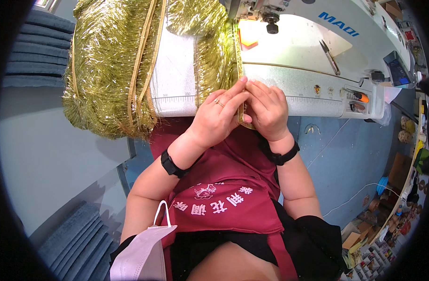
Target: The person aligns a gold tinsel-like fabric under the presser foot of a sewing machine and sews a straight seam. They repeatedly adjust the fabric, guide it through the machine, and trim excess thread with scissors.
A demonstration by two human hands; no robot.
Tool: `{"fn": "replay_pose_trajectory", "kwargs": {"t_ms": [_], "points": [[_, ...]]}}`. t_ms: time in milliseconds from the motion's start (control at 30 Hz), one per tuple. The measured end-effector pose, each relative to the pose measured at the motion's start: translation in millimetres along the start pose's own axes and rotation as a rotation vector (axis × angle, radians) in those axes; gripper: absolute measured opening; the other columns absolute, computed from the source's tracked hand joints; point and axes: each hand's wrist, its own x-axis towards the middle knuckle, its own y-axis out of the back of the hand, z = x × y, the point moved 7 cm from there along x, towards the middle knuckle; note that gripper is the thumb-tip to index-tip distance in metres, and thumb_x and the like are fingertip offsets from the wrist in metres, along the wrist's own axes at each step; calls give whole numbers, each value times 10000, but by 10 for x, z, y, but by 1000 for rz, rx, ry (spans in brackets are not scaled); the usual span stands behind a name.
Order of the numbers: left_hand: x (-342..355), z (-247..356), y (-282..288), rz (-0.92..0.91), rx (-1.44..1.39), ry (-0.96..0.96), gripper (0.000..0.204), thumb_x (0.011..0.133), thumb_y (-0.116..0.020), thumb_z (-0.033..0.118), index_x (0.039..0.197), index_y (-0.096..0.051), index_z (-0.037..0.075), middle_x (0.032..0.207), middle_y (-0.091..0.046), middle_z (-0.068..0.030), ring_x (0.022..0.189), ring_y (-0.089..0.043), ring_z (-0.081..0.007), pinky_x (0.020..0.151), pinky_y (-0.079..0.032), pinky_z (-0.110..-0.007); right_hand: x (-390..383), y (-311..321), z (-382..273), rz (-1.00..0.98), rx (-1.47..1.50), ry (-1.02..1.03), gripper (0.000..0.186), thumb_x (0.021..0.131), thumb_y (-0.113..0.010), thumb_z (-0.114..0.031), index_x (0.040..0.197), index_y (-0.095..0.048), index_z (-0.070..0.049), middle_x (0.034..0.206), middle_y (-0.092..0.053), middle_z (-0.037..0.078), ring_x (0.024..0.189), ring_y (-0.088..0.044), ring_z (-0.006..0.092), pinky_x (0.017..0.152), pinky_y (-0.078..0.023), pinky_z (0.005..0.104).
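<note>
Both of my hands meet at the front edge of a white sewing machine bed [289, 77]. My left hand [218, 112] is closed, its fingertips pinching the gold trim band [239, 54] of a shiny gold tinsel fringe [214, 61]. From the right, my right hand [267, 107] pinches the same band, its fingers against the left ones. The band runs up toward the needle area and its lower end loops below my hands. The fringe spreads left of the band. A large heap of the tinsel fringe [102, 61] covers the bed's left end.
The sewing machine head [336, 18] arches over the bed. Thread snips [330, 57] lie on it, and an orange-handled tool [357, 95] sits in a recess at right. Folded blue-grey fabric [38, 49] is stacked at left. Cluttered shelves [397, 187] stand far right.
</note>
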Motion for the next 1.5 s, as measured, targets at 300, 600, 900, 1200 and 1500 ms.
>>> {"fn": "replay_pose_trajectory", "kwargs": {"t_ms": [300,600,900,1200,1500], "points": [[-28,4,44,62,73,15,561,848,-800,295,1291,-649,-13,1440,-590,-193,1192,-646,-344,978,-535,-432,-29,6,9,12,32,18,243,827,-741,-155,1058,-742,-79,1186,-723,30,1116,-676,190,899,-482,364],[-34,29,8,2,269,-9,554,741,-727,182,1284,-691,74,1348,-645,-53,1192,-630,-243,951,-486,-404,-63,28,31,50,64,-2,234,767,-775,-156,990,-735,-95,1021,-651,24,959,-653,230,828,-495,384],[-8,39,-4,-1,282,10,561,736,-735,171,1287,-688,78,1330,-677,-34,1181,-633,-222,955,-471,-385,-69,29,28,43,81,-9,225,763,-783,-177,969,-732,-102,1001,-643,20,940,-644,224,809,-497,380],[37,26,21,-22,258,35,443,802,-719,159,1231,-658,67,1272,-702,-55,1175,-656,-228,970,-476,-393,5,102,48,9,169,-9,232,758,-796,-175,956,-709,-93,1012,-656,26,925,-653,233,798,-504,384],[85,23,19,-24,251,21,363,834,-722,187,1166,-649,60,1230,-705,-70,1163,-658,-238,967,-483,-397,10,130,53,13,185,-9,233,791,-817,-225,924,-677,-94,1009,-667,40,928,-658,249,800,-512,396]]}}
